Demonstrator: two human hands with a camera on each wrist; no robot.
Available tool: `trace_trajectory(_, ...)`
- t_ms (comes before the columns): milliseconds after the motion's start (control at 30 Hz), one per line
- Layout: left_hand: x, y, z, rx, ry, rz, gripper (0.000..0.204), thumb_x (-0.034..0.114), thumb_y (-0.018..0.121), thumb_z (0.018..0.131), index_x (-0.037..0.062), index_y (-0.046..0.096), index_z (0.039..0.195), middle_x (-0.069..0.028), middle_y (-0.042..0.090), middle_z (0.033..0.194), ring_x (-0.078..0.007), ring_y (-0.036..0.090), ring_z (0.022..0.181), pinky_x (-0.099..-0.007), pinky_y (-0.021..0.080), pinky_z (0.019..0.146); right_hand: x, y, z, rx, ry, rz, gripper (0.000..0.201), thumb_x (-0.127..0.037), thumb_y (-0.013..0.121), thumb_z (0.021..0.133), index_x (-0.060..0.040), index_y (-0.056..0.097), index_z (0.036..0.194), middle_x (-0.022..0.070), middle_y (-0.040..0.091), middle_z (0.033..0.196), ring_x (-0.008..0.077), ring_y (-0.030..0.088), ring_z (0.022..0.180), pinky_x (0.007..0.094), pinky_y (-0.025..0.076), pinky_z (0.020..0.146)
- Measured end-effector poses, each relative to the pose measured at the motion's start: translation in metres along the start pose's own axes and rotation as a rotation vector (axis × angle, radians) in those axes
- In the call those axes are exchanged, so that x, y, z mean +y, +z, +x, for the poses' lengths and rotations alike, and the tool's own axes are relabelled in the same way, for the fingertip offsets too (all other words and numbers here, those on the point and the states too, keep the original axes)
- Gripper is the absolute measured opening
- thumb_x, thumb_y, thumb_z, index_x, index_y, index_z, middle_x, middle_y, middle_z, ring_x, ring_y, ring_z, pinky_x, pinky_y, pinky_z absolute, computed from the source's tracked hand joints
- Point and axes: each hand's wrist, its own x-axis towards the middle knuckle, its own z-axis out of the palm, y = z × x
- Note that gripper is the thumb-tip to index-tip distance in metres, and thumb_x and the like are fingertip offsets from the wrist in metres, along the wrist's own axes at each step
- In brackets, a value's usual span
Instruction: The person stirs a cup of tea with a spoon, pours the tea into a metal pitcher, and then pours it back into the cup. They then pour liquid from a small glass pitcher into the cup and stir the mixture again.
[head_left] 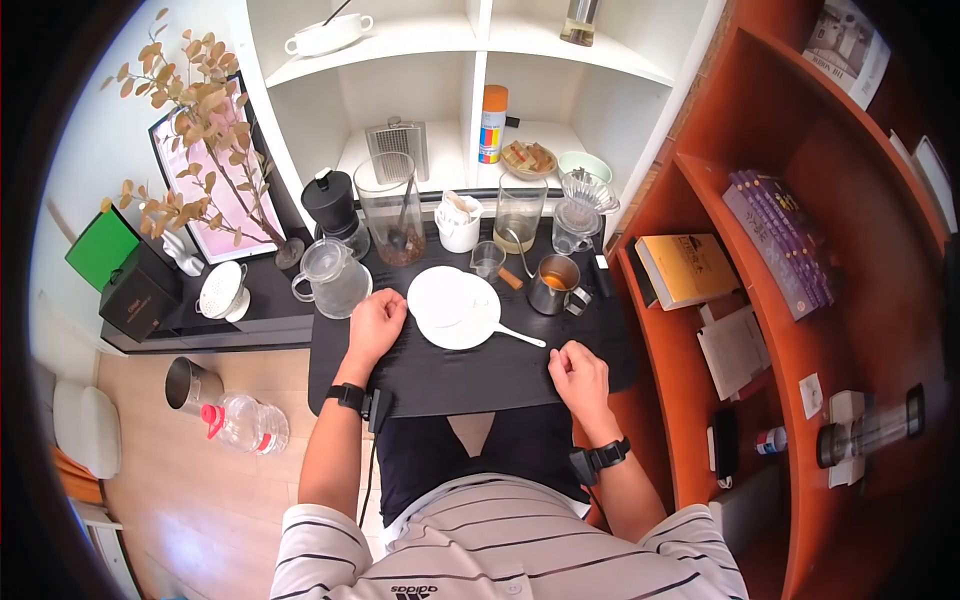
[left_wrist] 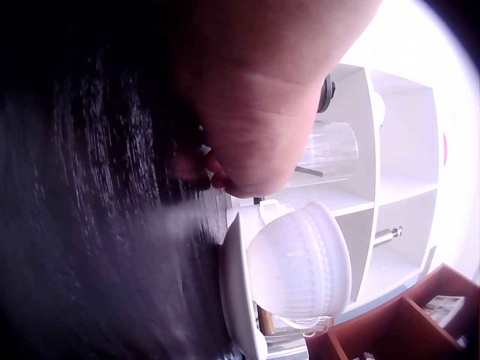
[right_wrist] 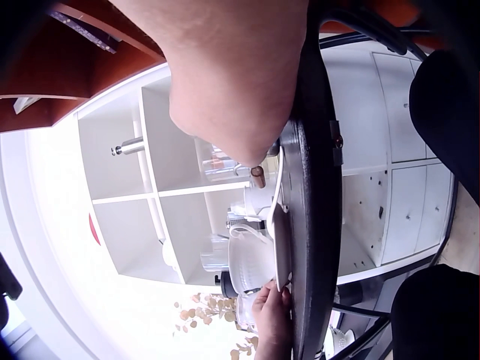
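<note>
My left hand [head_left: 378, 322] rests on the black table, fingers loosely curled and nothing in them, just left of a white saucer [head_left: 468, 335]. On that saucer stands a white ribbed cup [left_wrist: 304, 262], upright. A white spoon [head_left: 522, 337] sticks out from the saucer toward my right hand [head_left: 580, 378]. That hand lies loosely curled at the table's right front, likewise holding nothing.
Behind the cup stand a glass jug [head_left: 335, 280], a black grinder [head_left: 332, 205], a tall glass cylinder [head_left: 388, 215], a white container [head_left: 459, 225] and a metal pitcher [head_left: 555, 285]. White shelves [head_left: 400, 60] rise behind; a red-brown bookcase [head_left: 690, 200] flanks the right.
</note>
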Motion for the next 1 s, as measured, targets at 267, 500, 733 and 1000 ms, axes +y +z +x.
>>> trace_trajectory(267,0.002,-0.001,0.0,-0.008,-0.004,-0.006,0.013,0.016,0.075,0.092,0.0036,0.072,0.088,-0.0111,0.066,0.073,-0.0291,0.064,0.064,-0.043,0.051,0.064,-0.001,0.0,0.001,-0.002,0.016,-0.004,0.03,-0.013,0.074,0.094,-0.0051,0.052,0.076,0.0099,0.058,0.068,0.0334,0.062,0.059,0.0448,0.049,0.056)
trace_trajectory(500,0.001,-0.001,0.0,-0.021,0.002,-0.013,0.014,0.016,0.075,0.092,0.0033,0.072,0.088,-0.0104,0.064,0.072,-0.0286,0.062,0.064,-0.0425,0.05,0.063,-0.002,-0.002,0.001,0.015,0.008,-0.008,0.029,-0.012,0.074,0.094,-0.005,0.052,0.076,0.0104,0.057,0.068,0.034,0.063,0.059,0.0448,0.05,0.056)
trace_trajectory(733,0.005,-0.002,-0.005,-0.043,-0.027,-0.038,0.01,0.013,0.074,0.093,0.0032,0.072,0.09,-0.0096,0.064,0.073,-0.026,0.062,0.064,-0.0408,0.05,0.064,-0.001,-0.001,0.001,0.002,0.027,-0.004,0.029,-0.013,0.074,0.094,-0.0051,0.052,0.076,0.0108,0.058,0.069,0.0343,0.063,0.059,0.0448,0.05,0.056)
trace_trajectory(1000,0.011,-0.006,-0.021,-0.038,-0.022,-0.082,0.008,0.011,0.074,0.093,0.0035,0.073,0.092,-0.0086,0.062,0.074,-0.0252,0.061,0.069,-0.0397,0.05,0.067,-0.003,-0.002,0.002,-0.001,0.029,-0.018,0.028,-0.013,0.074,0.094,-0.0046,0.053,0.077,0.0117,0.059,0.07,0.0358,0.063,0.061,0.0455,0.049,0.057)
